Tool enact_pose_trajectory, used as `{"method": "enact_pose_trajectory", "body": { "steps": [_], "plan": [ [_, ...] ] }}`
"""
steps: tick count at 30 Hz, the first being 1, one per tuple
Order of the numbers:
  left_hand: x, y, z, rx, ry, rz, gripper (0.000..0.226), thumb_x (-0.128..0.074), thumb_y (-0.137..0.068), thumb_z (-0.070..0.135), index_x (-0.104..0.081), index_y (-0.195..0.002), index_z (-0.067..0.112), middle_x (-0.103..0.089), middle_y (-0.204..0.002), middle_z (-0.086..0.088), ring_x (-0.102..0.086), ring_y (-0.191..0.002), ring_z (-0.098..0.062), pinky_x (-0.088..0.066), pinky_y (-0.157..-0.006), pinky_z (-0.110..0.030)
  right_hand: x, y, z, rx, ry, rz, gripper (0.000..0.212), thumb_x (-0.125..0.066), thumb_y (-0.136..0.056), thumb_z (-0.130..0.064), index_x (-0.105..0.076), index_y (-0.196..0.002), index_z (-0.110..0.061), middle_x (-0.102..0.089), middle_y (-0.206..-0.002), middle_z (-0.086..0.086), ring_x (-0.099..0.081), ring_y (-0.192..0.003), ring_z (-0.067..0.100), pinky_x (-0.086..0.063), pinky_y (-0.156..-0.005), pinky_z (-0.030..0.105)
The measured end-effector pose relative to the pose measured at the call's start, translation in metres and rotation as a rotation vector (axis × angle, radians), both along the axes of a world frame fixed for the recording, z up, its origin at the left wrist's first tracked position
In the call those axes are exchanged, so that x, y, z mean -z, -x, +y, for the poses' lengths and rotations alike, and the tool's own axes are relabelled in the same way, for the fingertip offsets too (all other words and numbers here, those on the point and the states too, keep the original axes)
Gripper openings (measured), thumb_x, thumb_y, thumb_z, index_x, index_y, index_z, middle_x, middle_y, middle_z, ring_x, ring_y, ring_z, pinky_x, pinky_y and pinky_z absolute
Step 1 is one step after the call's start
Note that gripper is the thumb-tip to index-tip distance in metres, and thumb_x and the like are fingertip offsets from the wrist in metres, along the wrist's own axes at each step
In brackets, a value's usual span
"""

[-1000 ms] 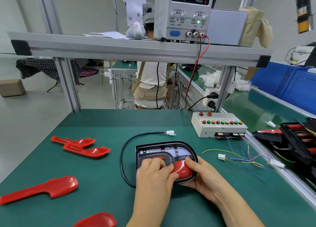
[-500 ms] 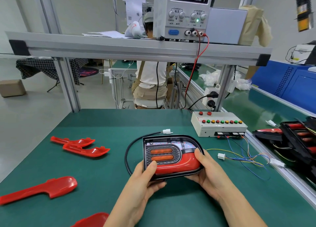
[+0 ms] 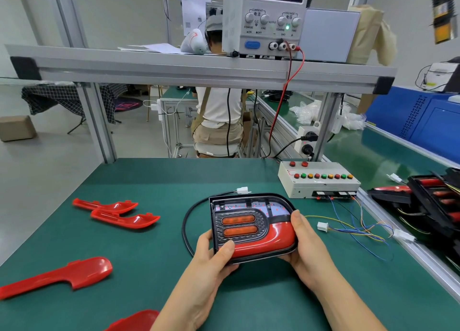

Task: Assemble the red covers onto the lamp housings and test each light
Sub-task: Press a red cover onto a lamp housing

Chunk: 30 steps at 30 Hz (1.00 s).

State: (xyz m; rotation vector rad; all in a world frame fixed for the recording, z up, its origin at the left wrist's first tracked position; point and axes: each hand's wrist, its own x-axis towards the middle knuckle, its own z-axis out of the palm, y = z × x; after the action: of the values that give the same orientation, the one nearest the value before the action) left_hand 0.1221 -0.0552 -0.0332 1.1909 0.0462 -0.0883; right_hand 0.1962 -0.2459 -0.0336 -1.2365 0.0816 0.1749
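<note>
Right at the bottom edge, the tip of a loose red cover (image 3: pixel 134 320) pokes into view on the green table (image 3: pixel 249 305). Just above it, both hands are on the job: the left hand (image 3: pixel 209 258) grips the near-left corner of the lamp housing (image 3: pixel 251 226), thumb pressed on its face and fingers tucked underneath, while the right hand (image 3: pixel 306 251) clasps the rounded right end, thumb lying up along the rim. The housing sits between them with its face tilted towards the camera, and the fitted red cover (image 3: pixel 268 243) curves along its lower and right side beside two orange lenses. Off to the left lies a long red cover (image 3: pixel 62 276), and further back a pair of smaller red covers (image 3: pixel 117 212) rest side by side. The housing's black cable (image 3: pixel 185 226) loops round its left side to a white plug (image 3: pixel 242 190) lying just behind it, unconnected. To the right, a white connector (image 3: pixel 322 226) on coloured wires lies on the table, near the right hand. Beyond that stands the test box (image 3: pixel 318 178) with its row of coloured buttons, and a black tray (image 3: pixel 428 201) of parts at the far right. Up on the shelf (image 3: pixel 199 66), the power supply (image 3: pixel 266 19) reads 12.00 in red.
</note>
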Motion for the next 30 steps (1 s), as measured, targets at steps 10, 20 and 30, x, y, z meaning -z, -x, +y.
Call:
{"method": "enact_pose_trajectory", "body": {
  "steps": [10,20,30],
  "plan": [
    [0.003,0.0,0.003,0.063,-0.06,-0.058,0.059,-0.065,-0.082,0.033,-0.038,-0.134,0.027,-0.067,-0.122,0.001,-0.063,-0.114,-0.017,-0.052,-0.091,-0.032,0.002,-0.004,-0.001,0.053,-0.024,0.046,0.042,-0.043,-0.096,-0.051,-0.063,-0.113,-0.019,-0.075,-0.095,0.012,-0.072,-0.073,0.022,-0.057,-0.055,0.033],
    [0.002,0.0,-0.002,0.072,-0.151,-0.11,0.079,-0.078,-0.061,0.041,-0.041,-0.13,0.036,-0.07,-0.114,-0.001,-0.067,-0.1,-0.017,-0.053,-0.076,-0.024,0.001,-0.004,-0.005,0.138,-0.047,0.094,0.054,-0.041,-0.094,-0.059,-0.065,-0.114,-0.015,-0.076,-0.086,0.01,-0.073,-0.066,0.021,-0.056,-0.051,0.031],
    [0.004,-0.004,-0.011,-0.081,-0.025,-0.077,0.057,-0.074,-0.079,0.025,-0.047,-0.129,0.024,-0.07,-0.111,-0.003,-0.065,-0.089,-0.018,-0.051,-0.077,-0.034,-0.006,0.004,-0.005,-0.153,-0.189,-0.048,0.052,-0.067,-0.075,-0.028,-0.054,-0.124,-0.015,-0.072,-0.106,0.011,-0.07,-0.084,0.022,-0.06,-0.068,0.038]
  ]
}}
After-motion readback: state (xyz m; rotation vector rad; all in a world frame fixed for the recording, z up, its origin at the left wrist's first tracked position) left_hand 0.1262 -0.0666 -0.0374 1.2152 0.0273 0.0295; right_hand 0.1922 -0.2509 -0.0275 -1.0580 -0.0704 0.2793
